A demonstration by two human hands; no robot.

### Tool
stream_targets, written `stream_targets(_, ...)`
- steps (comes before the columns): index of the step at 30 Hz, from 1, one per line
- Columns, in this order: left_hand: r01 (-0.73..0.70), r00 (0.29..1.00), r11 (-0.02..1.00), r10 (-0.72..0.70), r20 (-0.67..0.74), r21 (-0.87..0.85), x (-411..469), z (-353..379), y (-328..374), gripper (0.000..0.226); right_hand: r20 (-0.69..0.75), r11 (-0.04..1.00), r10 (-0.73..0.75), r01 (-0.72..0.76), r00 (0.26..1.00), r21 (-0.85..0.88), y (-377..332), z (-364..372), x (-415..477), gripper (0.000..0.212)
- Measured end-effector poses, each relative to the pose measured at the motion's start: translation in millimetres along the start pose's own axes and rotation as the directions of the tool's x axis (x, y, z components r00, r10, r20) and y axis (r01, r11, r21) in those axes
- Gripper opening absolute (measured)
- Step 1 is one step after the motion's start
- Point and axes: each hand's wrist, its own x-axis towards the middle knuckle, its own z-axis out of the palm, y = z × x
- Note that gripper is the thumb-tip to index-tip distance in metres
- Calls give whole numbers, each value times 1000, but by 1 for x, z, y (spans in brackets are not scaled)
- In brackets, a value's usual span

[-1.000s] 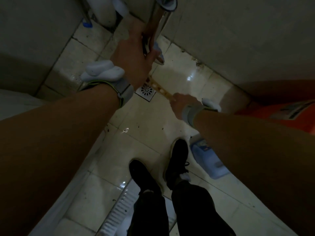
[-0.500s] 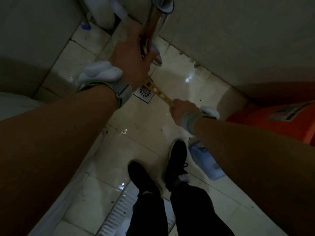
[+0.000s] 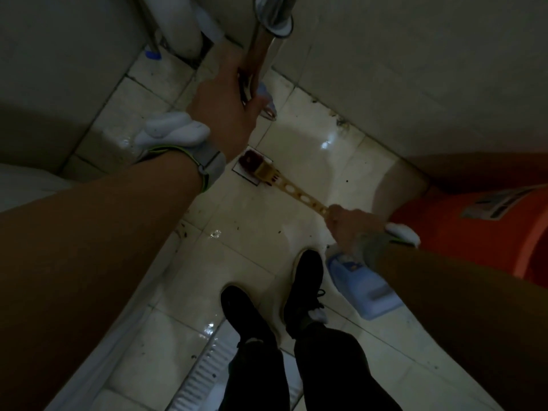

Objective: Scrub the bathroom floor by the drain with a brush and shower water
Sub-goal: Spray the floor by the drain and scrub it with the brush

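A yellow long-handled brush (image 3: 284, 185) lies slanted across the wet floor tiles, and its dark red head (image 3: 252, 161) sits on the square floor drain (image 3: 252, 180), covering most of it. My right hand (image 3: 350, 226) grips the end of the brush handle. My left hand (image 3: 225, 105) is raised near the back wall and grips the chrome shower handle (image 3: 261, 57), whose head (image 3: 274, 22) sits at the top of the view. No water stream is visible.
An orange bucket (image 3: 480, 232) stands at the right by the wall. A blue detergent bottle (image 3: 364, 289) lies beside my right shoe (image 3: 305, 286). A squat toilet pan (image 3: 204, 369) sits below my left shoe (image 3: 246, 315). Dirt specks dot the tiles.
My right hand pulled back toward me and right, and the brush head now sits on the drain, which showed uncovered before. My left hand stays on the shower handle.
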Motion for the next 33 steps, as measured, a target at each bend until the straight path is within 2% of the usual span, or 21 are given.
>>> stream_targets(4,-28,999,1000,27,-24,-12,-1,7,9,54,-47,997,16,-19,999,-77,-14,-26,22,35)
stream_targets(7,-58,998,998,57,-20,-33,-1,10,12,53,-45,998,15,-18,999,-55,3,-26,27,33)
stream_targets(15,-41,999,999,40,29,33,-2,8,7,57,23,961,181,-182,983,209,29,8,0,43)
stream_targets(19,-66,998,997,66,5,27,-2,13,4,54,-66,991,99,-92,993,98,-2,-28,6,36)
stream_targets(22,-76,997,997,76,-17,23,-2,17,3,54,-86,989,57,-44,995,141,-42,-58,27,33)
stream_targets(25,-98,995,995,98,-29,12,-8,17,5,52,-90,990,21,-8,996,140,-62,-58,32,30)
stream_targets(28,-116,993,993,116,-25,-32,-12,12,6,51,-50,995,-23,28,998,96,-40,-25,11,31)
stream_targets(30,-112,994,993,111,-8,-36,-13,5,4,54,-11,986,44,-42,999,162,-7,0,-6,34)
stream_targets(33,-72,997,997,72,13,-20,-13,-3,1,55,72,978,128,-138,989,157,33,19,-23,35)
